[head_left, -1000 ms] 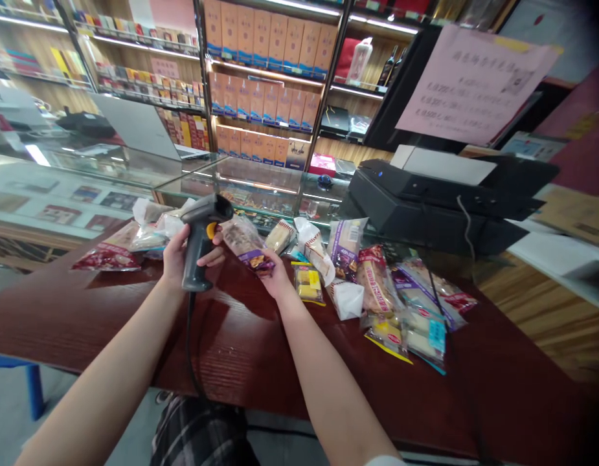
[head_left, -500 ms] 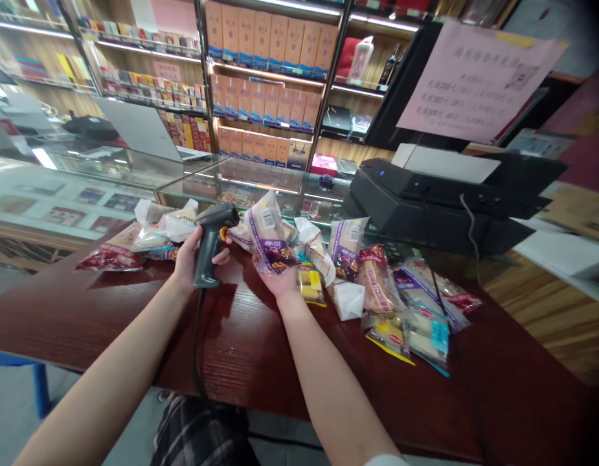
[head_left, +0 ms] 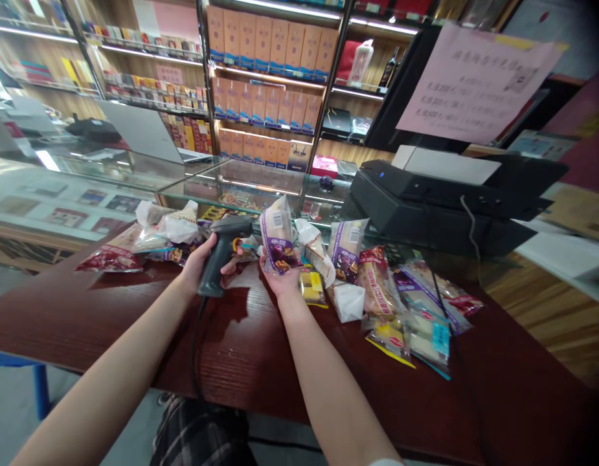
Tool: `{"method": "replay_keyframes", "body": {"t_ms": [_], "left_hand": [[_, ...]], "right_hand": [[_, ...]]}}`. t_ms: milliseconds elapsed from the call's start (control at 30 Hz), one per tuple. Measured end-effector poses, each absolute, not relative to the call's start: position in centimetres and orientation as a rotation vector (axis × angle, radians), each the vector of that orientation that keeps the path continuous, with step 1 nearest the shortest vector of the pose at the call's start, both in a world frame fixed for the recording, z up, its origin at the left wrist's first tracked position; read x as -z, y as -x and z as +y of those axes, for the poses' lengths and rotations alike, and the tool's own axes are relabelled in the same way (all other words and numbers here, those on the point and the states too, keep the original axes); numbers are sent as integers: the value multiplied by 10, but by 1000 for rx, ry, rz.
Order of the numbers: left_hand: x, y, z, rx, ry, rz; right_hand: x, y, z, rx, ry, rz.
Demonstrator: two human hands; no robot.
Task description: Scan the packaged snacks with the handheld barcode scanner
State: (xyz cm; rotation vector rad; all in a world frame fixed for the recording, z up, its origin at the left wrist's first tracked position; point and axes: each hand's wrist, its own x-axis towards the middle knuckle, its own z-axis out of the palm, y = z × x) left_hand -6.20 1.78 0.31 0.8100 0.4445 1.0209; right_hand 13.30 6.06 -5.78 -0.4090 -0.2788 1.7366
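A black barcode scanner [head_left: 217, 259] is gripped in my left hand [head_left: 197, 265], its head turned right and its cable hanging down over the table. Just to the right, my right hand [head_left: 282, 279] holds a purple and clear bread packet [head_left: 278, 236] upright, its barcode label showing near the top. The scanner's head is close beside this packet, with a small gap between. Behind and right of my right hand lie a white-wrapped item [head_left: 316, 252], another purple packet [head_left: 346, 249], a red packet [head_left: 377, 281] and small yellow-edged packets [head_left: 390, 336].
The dark red table [head_left: 250, 362] carries another pile of packets [head_left: 114, 249] at the left. Behind it stand a glass counter [head_left: 182, 189] and a laptop [head_left: 138, 133]. A black printer [head_left: 425, 200] is at the right, below a pink sign [head_left: 481, 84]. Boxes fill the back shelves.
The scanner in my left hand has moved right and turned more sideways. The packet in my right hand has shifted slightly right and stands straighter. Packets behind the scanner show more.
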Motion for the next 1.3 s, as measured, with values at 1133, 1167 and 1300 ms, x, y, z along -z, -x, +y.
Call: {"method": "replay_keyframes", "body": {"t_ms": [1133, 1167, 1300], "left_hand": [[4, 55, 26, -1309, -763, 734], [4, 56, 27, -1316, -739, 770], [8, 56, 34, -1349, -668, 895]], "right_hand": [[46, -128, 55, -1049, 882, -818], [43, -131, 52, -829, 958, -974], [30, -148, 37, -41, 1373, -1389]]}}
